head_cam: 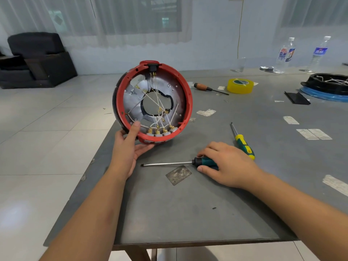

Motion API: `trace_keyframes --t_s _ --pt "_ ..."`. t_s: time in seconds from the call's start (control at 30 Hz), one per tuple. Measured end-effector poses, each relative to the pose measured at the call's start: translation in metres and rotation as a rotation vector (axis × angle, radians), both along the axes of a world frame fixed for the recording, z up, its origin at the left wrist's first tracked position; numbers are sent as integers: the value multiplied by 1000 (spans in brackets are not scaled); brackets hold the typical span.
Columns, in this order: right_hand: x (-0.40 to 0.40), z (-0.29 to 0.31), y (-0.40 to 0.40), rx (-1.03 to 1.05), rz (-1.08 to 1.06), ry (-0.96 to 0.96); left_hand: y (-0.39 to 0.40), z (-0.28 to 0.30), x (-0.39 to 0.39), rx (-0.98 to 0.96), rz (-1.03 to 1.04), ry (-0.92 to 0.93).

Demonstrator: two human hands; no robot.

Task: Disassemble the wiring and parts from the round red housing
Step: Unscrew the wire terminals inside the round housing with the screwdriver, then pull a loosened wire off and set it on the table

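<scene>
Head view: the round red housing (153, 101) stands on edge at the near-left corner of the grey table (188, 213), open side toward the camera and tilted slightly back. Inside it, white wires (160, 108) cross a large central opening in the silver inner plate (131, 98). A row of grey terminal blocks with brass connectors (160, 131) sits along the housing's lower rim, and a black socket (153, 67) sits at its top.

The left hand (128, 147) grips the housing's lower-left rim: the thumb (134, 129) lies over the red rim on the inside, and the fingers curl beneath and behind the rim.

Right of the housing, the right hand (226, 162) rests on the table with thumb and fingers closed around the dark green handle of a flat-blade screwdriver (169, 163). The tool lies flat, its blade tip pointing left, below the housing.

A yellow-and-green screwdriver (243, 142) lies just beyond the right hand, apart from it. Farther right of the housing lie a wooden-handled screwdriver (209, 88) and, beside it, a roll of yellow tape (240, 86). At the far right of the table sits a black round part holding white wires (327, 81), on a blue base. Two clear plastic bottles (286, 55) stand at the table's far edge. Left of the housing, across the tiled floor, stands a dark armchair (35, 59).
</scene>
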State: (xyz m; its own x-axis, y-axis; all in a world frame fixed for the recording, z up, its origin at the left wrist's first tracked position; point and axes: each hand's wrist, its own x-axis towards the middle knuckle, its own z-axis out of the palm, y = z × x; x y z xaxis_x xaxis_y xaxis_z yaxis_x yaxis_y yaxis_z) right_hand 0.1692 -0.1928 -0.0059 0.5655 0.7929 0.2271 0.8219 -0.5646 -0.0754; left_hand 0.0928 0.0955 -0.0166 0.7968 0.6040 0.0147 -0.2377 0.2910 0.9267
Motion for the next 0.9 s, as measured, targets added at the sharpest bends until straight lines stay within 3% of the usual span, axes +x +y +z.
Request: trace_keyframes --t_s 0.17,0.33,0.47,0.6,0.9 --pt "0 8 3 48 -36 -13 0 -3 4 14 -17 31" --pt "10 38 42 377 70 152 1 -6 5 23 -31 45" --pt "11 50 90 522 185 128 1 -5 4 44 -33 44" --pt "9 47 120 530 242 143 1 -7 4 72 -52 30" --pt "13 38 133 572 147 331 2 -11 6 119 -68 37"
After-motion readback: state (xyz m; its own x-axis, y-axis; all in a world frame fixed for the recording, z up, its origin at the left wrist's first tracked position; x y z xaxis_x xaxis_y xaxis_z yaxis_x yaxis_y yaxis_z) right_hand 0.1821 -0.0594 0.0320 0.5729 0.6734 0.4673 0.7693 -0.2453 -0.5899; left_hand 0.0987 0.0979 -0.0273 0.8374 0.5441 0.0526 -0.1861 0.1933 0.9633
